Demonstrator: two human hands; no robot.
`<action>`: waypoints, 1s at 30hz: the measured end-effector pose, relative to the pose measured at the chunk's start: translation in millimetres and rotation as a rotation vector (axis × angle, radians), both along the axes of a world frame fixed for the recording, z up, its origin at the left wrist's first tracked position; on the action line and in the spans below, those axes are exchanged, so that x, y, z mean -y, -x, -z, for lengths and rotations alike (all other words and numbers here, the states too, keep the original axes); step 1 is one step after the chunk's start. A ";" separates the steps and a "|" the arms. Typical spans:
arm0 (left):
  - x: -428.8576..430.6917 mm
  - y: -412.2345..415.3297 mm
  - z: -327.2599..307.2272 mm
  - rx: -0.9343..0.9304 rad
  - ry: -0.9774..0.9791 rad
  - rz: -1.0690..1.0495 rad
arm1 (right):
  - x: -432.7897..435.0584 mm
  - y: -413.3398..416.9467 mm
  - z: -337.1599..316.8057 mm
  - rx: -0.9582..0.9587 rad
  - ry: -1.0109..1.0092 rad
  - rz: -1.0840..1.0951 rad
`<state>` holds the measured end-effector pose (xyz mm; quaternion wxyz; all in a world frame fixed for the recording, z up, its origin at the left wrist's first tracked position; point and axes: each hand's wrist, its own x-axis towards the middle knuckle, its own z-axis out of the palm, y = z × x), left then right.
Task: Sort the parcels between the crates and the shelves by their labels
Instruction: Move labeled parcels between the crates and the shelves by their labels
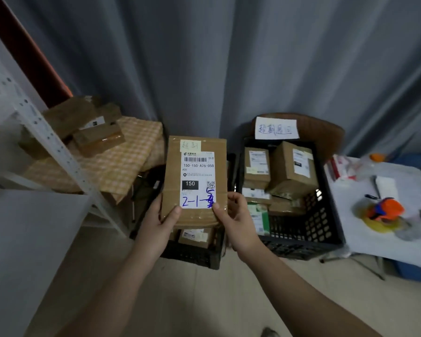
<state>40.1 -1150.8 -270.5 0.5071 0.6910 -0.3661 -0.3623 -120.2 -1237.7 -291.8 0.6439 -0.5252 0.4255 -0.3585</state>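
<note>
I hold a brown cardboard parcel (174,164) up in front of me, its white shipping label (197,178) facing me with blue handwriting "2-1" at the bottom and a small yellowish note at the top. My left hand (159,220) grips its lower left corner, thumb on the front. My right hand (236,217) grips the lower right corner, thumb on the label's edge. Below the parcel sits a black crate (192,256) with another parcel inside. To the right a second black crate (323,227) holds several labelled parcels.
A handwritten paper sign (276,128) stands behind the right crate. A checked cloth surface (122,161) at left carries a few brown boxes (93,127). A white metal shelf frame (46,139) stands at far left. A white table (389,215) at right holds an orange tape dispenser (385,210).
</note>
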 end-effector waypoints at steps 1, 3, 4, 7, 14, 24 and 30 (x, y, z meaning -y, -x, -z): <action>10.8 16.3 2.7 0.001 -0.007 0.007 | 7.3 18.7 2.9 0.002 -0.009 0.017; 33.8 51.1 12.2 -0.009 -0.023 0.031 | 22.5 58.7 9.0 0.002 -0.036 0.054; 45.9 70.3 18.3 -0.014 -0.033 0.044 | 30.7 80.0 11.8 -0.002 -0.046 0.074; 81.1 133.4 38.4 -0.070 -0.060 0.069 | 60.4 147.3 20.8 -0.033 -0.074 0.116; 153.3 254.0 88.0 -0.151 -0.179 0.137 | 138.8 264.4 42.2 -0.196 -0.027 0.062; 220.4 237.7 136.4 -0.117 -0.380 0.123 | 218.4 284.0 115.3 -0.423 -0.151 -0.041; 245.7 209.0 158.0 0.012 -0.342 0.123 | 232.5 235.1 158.4 -0.441 -0.364 -0.023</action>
